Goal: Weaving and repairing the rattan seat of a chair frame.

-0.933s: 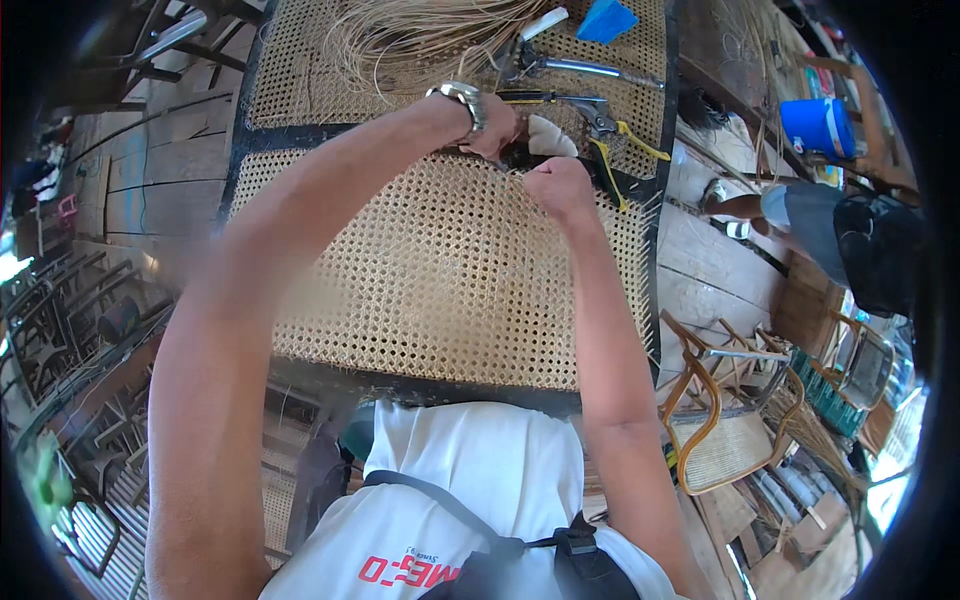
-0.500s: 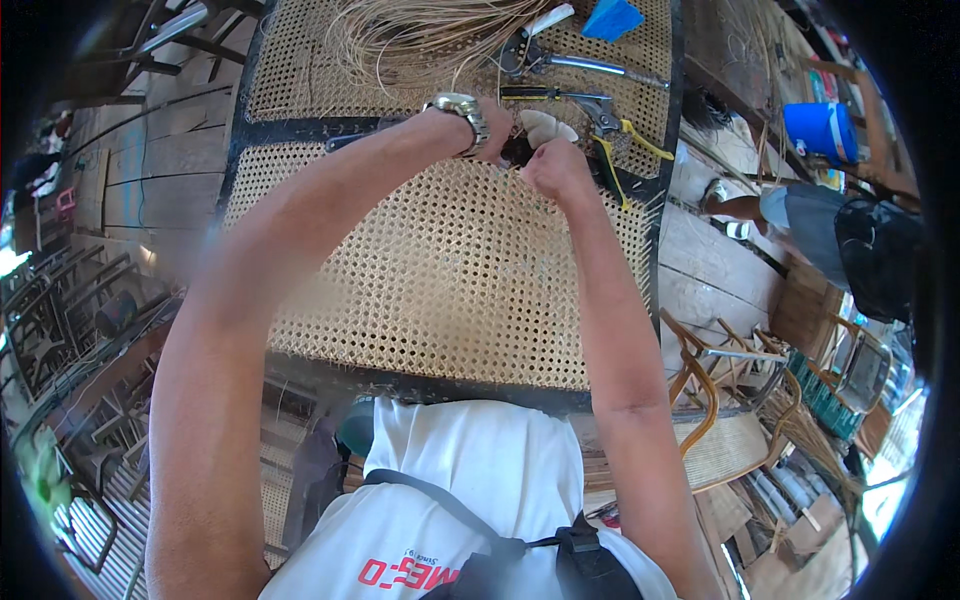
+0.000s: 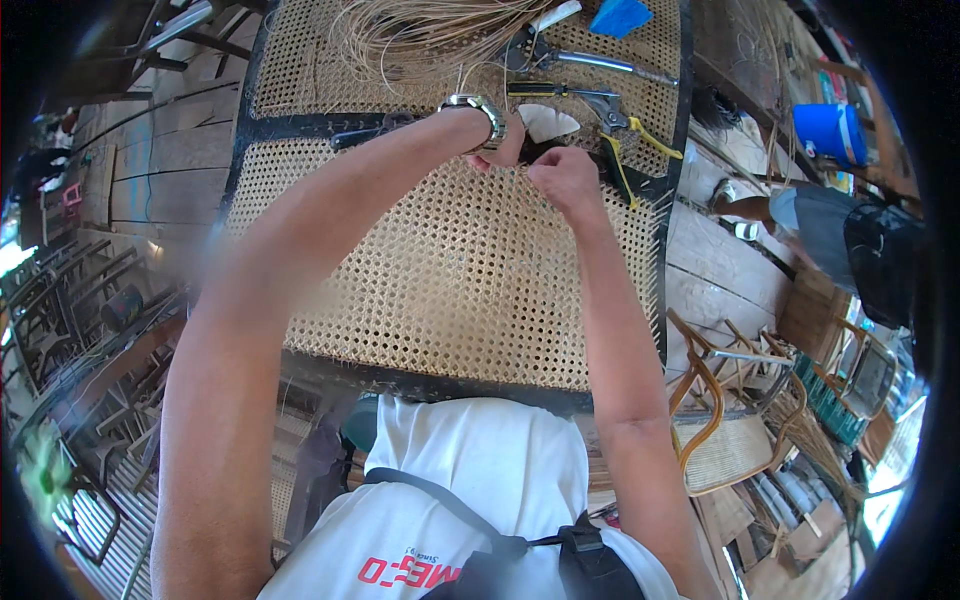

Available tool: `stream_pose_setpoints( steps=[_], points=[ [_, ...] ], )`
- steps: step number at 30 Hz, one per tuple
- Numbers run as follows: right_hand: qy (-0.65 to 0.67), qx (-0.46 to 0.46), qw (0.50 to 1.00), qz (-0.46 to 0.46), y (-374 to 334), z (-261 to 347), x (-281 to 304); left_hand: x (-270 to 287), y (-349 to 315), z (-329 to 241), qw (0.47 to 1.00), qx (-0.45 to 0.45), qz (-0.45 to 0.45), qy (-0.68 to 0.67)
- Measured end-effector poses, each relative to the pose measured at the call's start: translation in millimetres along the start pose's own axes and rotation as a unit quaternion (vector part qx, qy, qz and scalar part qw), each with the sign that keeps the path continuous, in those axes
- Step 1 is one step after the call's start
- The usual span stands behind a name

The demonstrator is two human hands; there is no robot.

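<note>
A woven cane panel (image 3: 430, 270) in a black frame lies in front of me. My left hand (image 3: 508, 145), a metal watch (image 3: 490, 120) on its wrist, bends down to the webbing by the dark crossbar. Its fingers look curled, partly hidden by the wrist. Just right of it, my right hand (image 3: 568, 182) is pinched low over the webbing. What either hand grips is too small to make out. Beyond them lies a white, curved piece (image 3: 548, 122). Pliers with yellow handles (image 3: 618, 125) rest right of the hands.
A bundle of loose cane strands (image 3: 420, 35) covers the panel's far part. Near it lie a silver-handled tool (image 3: 600, 64), a black-and-yellow handle (image 3: 535, 90) and a blue piece (image 3: 620, 17). A person (image 3: 815, 220) and a blue container (image 3: 830, 133) are at right; chair frames (image 3: 700, 390) stand nearby.
My hands have drawn slightly apart near the crossbar, and the right hand has come a little lower. The white piece now shows more fully between and beyond them. The view has shifted slightly.
</note>
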State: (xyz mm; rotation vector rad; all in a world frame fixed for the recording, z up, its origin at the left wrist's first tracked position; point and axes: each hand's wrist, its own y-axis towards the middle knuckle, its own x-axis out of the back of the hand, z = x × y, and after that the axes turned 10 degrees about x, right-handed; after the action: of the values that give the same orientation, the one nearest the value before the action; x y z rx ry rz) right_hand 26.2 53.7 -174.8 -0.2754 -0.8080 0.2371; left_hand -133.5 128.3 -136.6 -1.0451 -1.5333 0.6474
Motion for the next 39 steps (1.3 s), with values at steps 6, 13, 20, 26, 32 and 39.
stream_pose_setpoints(
  steps=[6, 13, 20, 26, 32, 39],
  points=[
    [0.005, 0.009, 1.0, 0.014, -11, 17, 0, -19, 19, 10, 0.997, 0.011, -0.012, -0.07],
    [-0.098, 0.189, 0.976, -0.047, -37, 7, -1, -12, -8, 52, 0.96, 0.027, -0.263, 0.093],
    [0.1, 0.047, 0.993, -0.04, -59, -16, 28, -51, -50, 33, 0.958, 0.061, -0.213, -0.181],
    [0.018, 0.131, 0.989, -0.072, -25, 12, -4, -70, 0, 32, 0.871, 0.08, -0.324, -0.361],
    [-0.118, 0.015, 0.991, -0.062, -12, 29, -6, -82, -10, 10, 0.852, -0.026, -0.434, -0.291],
    [-0.153, 0.048, 0.984, -0.076, -16, 29, -11, -82, -20, 10, 0.877, -0.016, -0.428, -0.22]
  ],
)
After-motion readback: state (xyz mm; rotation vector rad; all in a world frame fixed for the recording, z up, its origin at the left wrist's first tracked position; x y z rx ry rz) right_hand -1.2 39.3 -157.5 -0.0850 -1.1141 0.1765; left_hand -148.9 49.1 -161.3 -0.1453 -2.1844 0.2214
